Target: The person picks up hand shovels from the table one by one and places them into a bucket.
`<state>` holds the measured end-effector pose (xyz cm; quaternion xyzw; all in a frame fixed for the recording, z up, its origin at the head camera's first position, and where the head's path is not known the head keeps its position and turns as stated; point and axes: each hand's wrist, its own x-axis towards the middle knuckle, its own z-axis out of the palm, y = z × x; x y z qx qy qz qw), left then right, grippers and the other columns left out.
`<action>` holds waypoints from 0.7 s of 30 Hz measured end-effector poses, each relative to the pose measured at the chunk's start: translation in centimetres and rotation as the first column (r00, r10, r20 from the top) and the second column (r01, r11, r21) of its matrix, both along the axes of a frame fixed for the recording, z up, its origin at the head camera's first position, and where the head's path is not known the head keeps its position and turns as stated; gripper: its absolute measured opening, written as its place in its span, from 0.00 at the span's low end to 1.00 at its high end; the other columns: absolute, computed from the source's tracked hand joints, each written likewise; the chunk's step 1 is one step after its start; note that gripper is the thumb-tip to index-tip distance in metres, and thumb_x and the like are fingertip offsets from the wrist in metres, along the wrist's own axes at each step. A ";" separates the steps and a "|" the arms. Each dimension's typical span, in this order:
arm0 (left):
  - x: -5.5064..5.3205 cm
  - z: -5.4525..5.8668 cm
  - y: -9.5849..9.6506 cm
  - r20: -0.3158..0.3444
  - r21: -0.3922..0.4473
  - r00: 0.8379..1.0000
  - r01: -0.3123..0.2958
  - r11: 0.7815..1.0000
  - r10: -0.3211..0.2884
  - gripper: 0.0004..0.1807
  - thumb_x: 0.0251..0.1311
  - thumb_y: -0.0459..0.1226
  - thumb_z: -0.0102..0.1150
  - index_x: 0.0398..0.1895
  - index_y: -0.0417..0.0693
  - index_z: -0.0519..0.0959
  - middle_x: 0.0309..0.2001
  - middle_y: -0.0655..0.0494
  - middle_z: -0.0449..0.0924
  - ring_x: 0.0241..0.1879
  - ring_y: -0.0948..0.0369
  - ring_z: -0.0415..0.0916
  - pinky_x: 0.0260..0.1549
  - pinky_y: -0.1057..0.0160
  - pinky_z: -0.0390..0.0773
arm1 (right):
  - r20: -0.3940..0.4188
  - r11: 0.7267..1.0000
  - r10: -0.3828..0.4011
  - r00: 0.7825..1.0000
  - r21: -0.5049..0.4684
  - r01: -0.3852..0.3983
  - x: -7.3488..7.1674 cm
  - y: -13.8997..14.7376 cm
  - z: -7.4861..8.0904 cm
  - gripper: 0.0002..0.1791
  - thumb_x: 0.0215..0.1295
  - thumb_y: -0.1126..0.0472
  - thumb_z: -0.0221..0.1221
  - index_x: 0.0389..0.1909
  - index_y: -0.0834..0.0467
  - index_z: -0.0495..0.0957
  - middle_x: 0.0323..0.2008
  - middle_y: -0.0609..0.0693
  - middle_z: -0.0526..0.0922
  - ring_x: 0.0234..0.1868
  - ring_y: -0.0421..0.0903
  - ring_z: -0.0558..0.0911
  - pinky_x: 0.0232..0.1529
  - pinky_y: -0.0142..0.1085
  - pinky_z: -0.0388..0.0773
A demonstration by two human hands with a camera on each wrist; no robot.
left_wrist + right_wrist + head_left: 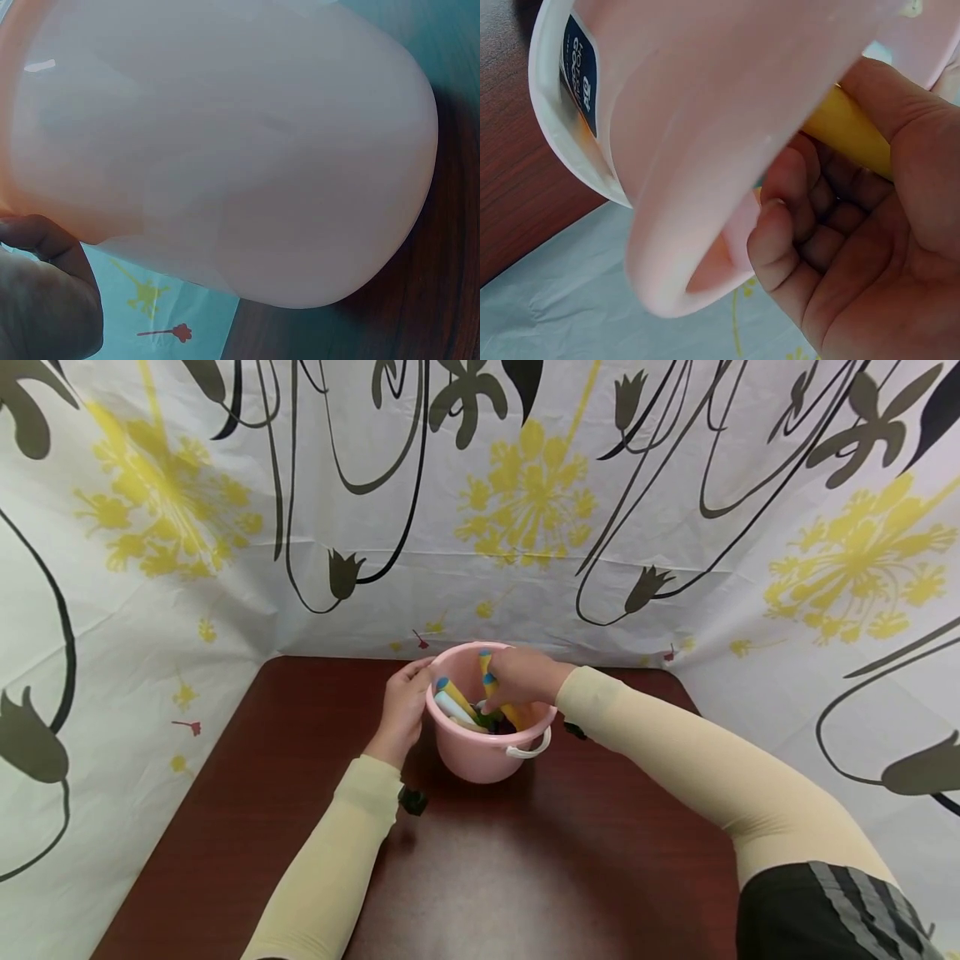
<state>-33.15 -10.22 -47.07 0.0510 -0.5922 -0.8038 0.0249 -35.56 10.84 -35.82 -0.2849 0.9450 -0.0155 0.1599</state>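
A pink bucket (480, 762) stands upright near the far edge of the table. At its left side my left hand (405, 703) grips the rim; the left wrist view shows a bent finger (52, 244) against the bucket wall (247, 157). My right hand (527, 675) reaches over the rim into the bucket. Between its thumb and curled fingers it pinches a yellow marker-like stick (849, 135) with a blue end. Other sticks lean inside, among them a yellow one with a blue end (459, 697) and a pale blue-white one (452, 708). The hand hides part of the contents.
A white handle (531, 750) hangs at the bucket's front right, and a dark label (581, 75) shows beside it. The dark red-brown table (555, 868) extends toward me. A patterned white cloth (450, 552) rises behind and along both sides.
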 end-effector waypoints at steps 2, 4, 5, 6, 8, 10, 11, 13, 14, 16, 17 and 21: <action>-0.1 0.0 -0.1 0.003 0.003 1.000 -0.002 1.000 0.001 0.20 0.80 0.45 0.65 0.67 0.46 0.86 0.67 0.47 0.82 0.62 0.54 0.82 0.56 0.61 0.86 | 0.002 1.000 0.013 1.000 -0.014 -0.013 0.0 -0.2 -0.1 0.28 0.69 0.39 0.76 0.26 0.52 0.72 0.24 0.45 0.68 0.26 0.44 0.71 0.33 0.37 0.68; -0.1 0.1 -0.1 0.005 0.010 1.000 -0.004 1.000 0.004 0.20 0.80 0.45 0.66 0.67 0.45 0.86 0.67 0.47 0.82 0.62 0.54 0.82 0.54 0.63 0.87 | 0.005 0.999 0.036 0.999 -0.029 -0.036 0.0 -0.4 -0.2 0.29 0.70 0.41 0.75 0.26 0.52 0.69 0.24 0.46 0.63 0.26 0.45 0.66 0.34 0.38 0.65; -0.1 0.1 -0.1 0.006 0.014 1.000 -0.006 1.000 0.006 0.20 0.80 0.45 0.66 0.67 0.45 0.86 0.66 0.47 0.82 0.62 0.54 0.82 0.53 0.63 0.87 | 0.006 0.998 0.048 0.999 -0.033 -0.047 -0.1 -0.6 -0.2 0.29 0.71 0.42 0.75 0.26 0.52 0.67 0.24 0.46 0.61 0.26 0.45 0.64 0.35 0.38 0.63; -0.1 0.1 -0.2 0.007 0.018 1.000 -0.007 1.000 0.007 0.20 0.80 0.45 0.66 0.67 0.45 0.86 0.66 0.46 0.82 0.62 0.53 0.82 0.53 0.63 0.87 | 0.007 0.998 0.055 0.998 -0.035 -0.055 -0.1 -0.7 -0.3 0.29 0.71 0.43 0.75 0.26 0.52 0.67 0.23 0.45 0.60 0.25 0.44 0.63 0.36 0.38 0.63; -0.1 0.1 -0.2 0.008 0.021 1.000 -0.007 1.000 0.007 0.20 0.80 0.45 0.66 0.67 0.45 0.86 0.66 0.47 0.82 0.63 0.52 0.82 0.52 0.64 0.87 | 0.008 0.997 0.065 0.998 -0.032 -0.064 -0.2 -0.9 -0.5 0.27 0.72 0.43 0.75 0.27 0.51 0.68 0.22 0.44 0.60 0.24 0.43 0.63 0.36 0.37 0.63; -0.2 0.0 -0.2 0.010 0.020 1.000 -0.006 1.000 0.006 0.21 0.80 0.45 0.66 0.67 0.44 0.85 0.67 0.46 0.81 0.65 0.51 0.82 0.53 0.64 0.87 | 0.009 0.997 0.075 0.997 -0.029 -0.075 -0.3 -1.1 -0.6 0.25 0.72 0.43 0.74 0.27 0.51 0.71 0.20 0.43 0.62 0.23 0.42 0.65 0.35 0.36 0.64; -0.2 0.0 -0.2 0.011 0.022 1.000 -0.005 1.000 0.005 0.21 0.80 0.45 0.66 0.67 0.44 0.85 0.67 0.46 0.81 0.65 0.51 0.81 0.54 0.64 0.87 | 0.014 0.997 0.077 0.997 -0.027 -0.077 -0.3 -1.2 -0.7 0.25 0.73 0.44 0.74 0.27 0.52 0.73 0.19 0.43 0.63 0.22 0.41 0.67 0.34 0.36 0.64; -0.3 -0.1 -0.2 0.011 0.018 1.000 -0.003 1.000 0.003 0.21 0.80 0.45 0.66 0.68 0.44 0.85 0.67 0.46 0.81 0.65 0.51 0.81 0.55 0.63 0.86 | 0.025 0.996 0.080 0.996 -0.039 -0.079 -0.4 -1.2 -0.8 0.23 0.72 0.44 0.74 0.27 0.52 0.76 0.17 0.43 0.65 0.21 0.41 0.69 0.33 0.35 0.65; -0.3 -0.1 -0.2 0.010 0.018 1.000 -0.005 1.000 0.005 0.21 0.80 0.45 0.66 0.68 0.43 0.85 0.67 0.46 0.81 0.65 0.51 0.81 0.55 0.63 0.86 | 0.030 0.996 0.082 0.996 -0.045 -0.081 -0.4 -1.2 -0.8 0.22 0.72 0.45 0.75 0.27 0.53 0.78 0.17 0.43 0.65 0.20 0.41 0.70 0.32 0.35 0.66; -0.3 -0.1 -0.2 0.008 0.016 1.000 -0.008 1.000 0.008 0.21 0.80 0.45 0.66 0.67 0.43 0.85 0.67 0.46 0.81 0.64 0.53 0.82 0.56 0.62 0.86 | 0.035 0.995 0.078 0.996 -0.059 -0.076 -0.4 -1.2 -0.9 0.20 0.72 0.45 0.75 0.29 0.53 0.80 0.17 0.43 0.66 0.20 0.41 0.70 0.32 0.35 0.66; -0.2 0.0 -0.2 0.005 0.018 1.000 -0.010 1.000 0.010 0.21 0.80 0.44 0.65 0.67 0.43 0.85 0.67 0.46 0.82 0.63 0.53 0.82 0.57 0.62 0.86 | 0.035 0.995 0.072 0.997 -0.067 -0.069 -0.5 -1.2 -1.0 0.19 0.72 0.46 0.75 0.31 0.53 0.81 0.17 0.43 0.66 0.20 0.41 0.71 0.32 0.35 0.67; -0.3 0.0 -0.2 0.001 0.016 1.000 -0.016 1.000 0.016 0.21 0.80 0.44 0.65 0.67 0.43 0.85 0.66 0.46 0.82 0.63 0.53 0.82 0.56 0.61 0.86 | 0.034 0.992 0.069 0.997 -0.110 -0.065 -0.4 -1.0 -1.1 0.17 0.72 0.47 0.75 0.35 0.54 0.83 0.18 0.44 0.67 0.21 0.42 0.72 0.32 0.36 0.68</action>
